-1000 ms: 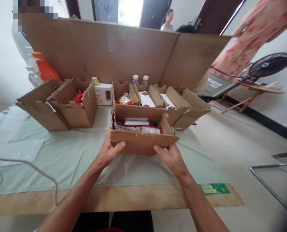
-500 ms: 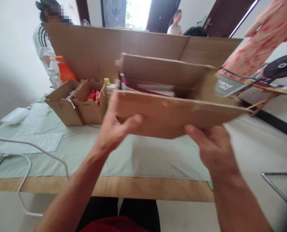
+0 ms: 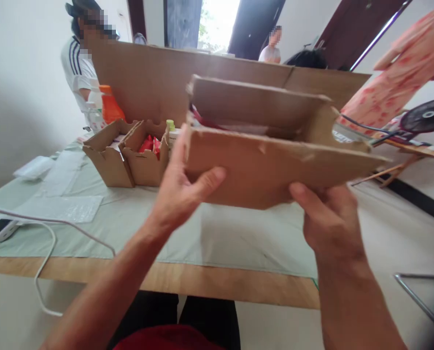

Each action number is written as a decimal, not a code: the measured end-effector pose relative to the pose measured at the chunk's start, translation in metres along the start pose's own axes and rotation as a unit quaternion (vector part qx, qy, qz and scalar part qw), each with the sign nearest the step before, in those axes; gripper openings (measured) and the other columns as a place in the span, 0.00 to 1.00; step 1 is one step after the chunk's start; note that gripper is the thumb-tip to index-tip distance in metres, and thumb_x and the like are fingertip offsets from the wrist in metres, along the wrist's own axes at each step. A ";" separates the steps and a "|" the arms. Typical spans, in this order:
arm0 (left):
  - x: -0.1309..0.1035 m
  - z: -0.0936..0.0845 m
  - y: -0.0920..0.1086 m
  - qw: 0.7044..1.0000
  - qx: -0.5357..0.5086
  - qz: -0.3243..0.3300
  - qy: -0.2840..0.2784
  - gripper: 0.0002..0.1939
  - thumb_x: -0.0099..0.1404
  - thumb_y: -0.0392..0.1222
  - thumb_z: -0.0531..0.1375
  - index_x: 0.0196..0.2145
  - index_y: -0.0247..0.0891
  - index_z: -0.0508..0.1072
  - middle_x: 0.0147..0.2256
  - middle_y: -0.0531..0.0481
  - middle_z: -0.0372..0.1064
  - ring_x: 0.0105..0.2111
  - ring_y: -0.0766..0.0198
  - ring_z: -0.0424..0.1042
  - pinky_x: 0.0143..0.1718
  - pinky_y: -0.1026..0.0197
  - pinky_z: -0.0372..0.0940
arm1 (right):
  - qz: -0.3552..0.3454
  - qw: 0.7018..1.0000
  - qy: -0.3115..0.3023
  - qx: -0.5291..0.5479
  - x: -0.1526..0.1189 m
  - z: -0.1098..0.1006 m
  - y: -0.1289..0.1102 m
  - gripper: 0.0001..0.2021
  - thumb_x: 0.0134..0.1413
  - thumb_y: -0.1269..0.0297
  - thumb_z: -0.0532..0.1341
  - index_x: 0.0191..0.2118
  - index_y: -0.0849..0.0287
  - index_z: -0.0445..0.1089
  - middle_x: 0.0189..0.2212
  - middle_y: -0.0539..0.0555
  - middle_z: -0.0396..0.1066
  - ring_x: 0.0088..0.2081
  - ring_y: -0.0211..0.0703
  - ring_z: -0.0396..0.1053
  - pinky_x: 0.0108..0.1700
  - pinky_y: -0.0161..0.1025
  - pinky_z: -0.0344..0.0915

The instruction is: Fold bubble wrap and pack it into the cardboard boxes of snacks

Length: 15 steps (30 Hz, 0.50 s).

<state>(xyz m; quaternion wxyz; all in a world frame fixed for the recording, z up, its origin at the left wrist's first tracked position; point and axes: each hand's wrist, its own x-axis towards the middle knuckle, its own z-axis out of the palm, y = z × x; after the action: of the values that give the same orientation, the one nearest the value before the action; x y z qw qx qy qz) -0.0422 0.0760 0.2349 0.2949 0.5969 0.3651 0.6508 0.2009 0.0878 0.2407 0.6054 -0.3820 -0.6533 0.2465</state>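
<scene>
An open-topped cardboard box [image 3: 246, 170] is held up above the cloth-covered table, tilted a little. My left hand [image 3: 182, 187] grips its left end, thumb on the front wall and fingers round the side. My right hand [image 3: 328, 211] holds it from below at the right, thumb against the front wall; its other fingers are partly hidden. Inside the box lies something dark red and whitish, mostly hidden by the front wall. Left of the held box, two smaller cardboard boxes stand side by side on the table, one [image 3: 144, 167] with red packets in it.
A tall cardboard panel [image 3: 147, 80] stands behind the boxes, near an orange bottle [image 3: 111, 104]. Plastic wrap [image 3: 71, 208], a white device [image 3: 0, 229] and a cable lie at the left. Several people are beyond the table; a black fan [image 3: 426, 115] is at the right.
The view has shifted, so the table items appear further right. Both hands still hold the box, which appears slightly further right, with less of its contents showing.
</scene>
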 end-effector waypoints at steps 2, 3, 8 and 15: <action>-0.019 0.017 -0.009 1.000 0.007 -0.027 -0.012 0.44 0.65 0.60 0.66 0.70 0.43 0.54 0.67 0.37 0.62 0.67 0.42 0.62 0.65 0.40 0.63 | 0.030 0.999 0.023 -0.026 -0.017 -0.017 0.012 0.16 0.58 0.56 0.69 0.51 0.48 0.77 0.54 0.54 0.77 0.59 0.56 0.72 0.66 0.57 0.64; -0.035 0.021 -0.014 0.999 0.019 -0.050 -0.006 0.44 0.66 0.60 0.65 0.71 0.44 0.52 0.69 0.37 0.59 0.68 0.42 0.60 0.65 0.38 0.62 | 0.052 0.998 0.021 -0.041 -0.027 -0.023 0.020 0.16 0.57 0.54 0.69 0.51 0.47 0.77 0.53 0.54 0.78 0.59 0.58 0.72 0.66 0.59 0.63; -0.118 -0.003 -0.036 0.981 0.050 -0.167 0.086 0.45 0.70 0.56 0.62 0.74 0.43 0.43 0.67 0.34 0.61 0.65 0.45 0.66 0.64 0.40 0.65 | 0.156 0.975 -0.151 -0.042 -0.051 0.000 0.061 0.27 0.53 0.45 0.70 0.55 0.54 0.74 0.54 0.60 0.77 0.57 0.63 0.73 0.62 0.62 0.67; -0.169 -0.029 -0.045 0.965 0.120 -0.195 0.131 0.45 0.72 0.43 0.58 0.75 0.52 0.32 0.74 0.42 0.46 0.71 0.49 0.55 0.68 0.40 0.59 | 0.156 0.939 -0.289 0.100 -0.016 0.091 0.099 0.38 0.53 0.51 0.68 0.67 0.57 0.62 0.67 0.60 0.64 0.67 0.57 0.63 0.70 0.54 0.58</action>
<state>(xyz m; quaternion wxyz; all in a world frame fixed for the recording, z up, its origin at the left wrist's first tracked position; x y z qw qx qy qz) -0.0545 -0.0411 0.1020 0.2916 0.4545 0.5850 0.6052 0.1314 0.1459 0.1401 0.3794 -0.3289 -0.7042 0.5020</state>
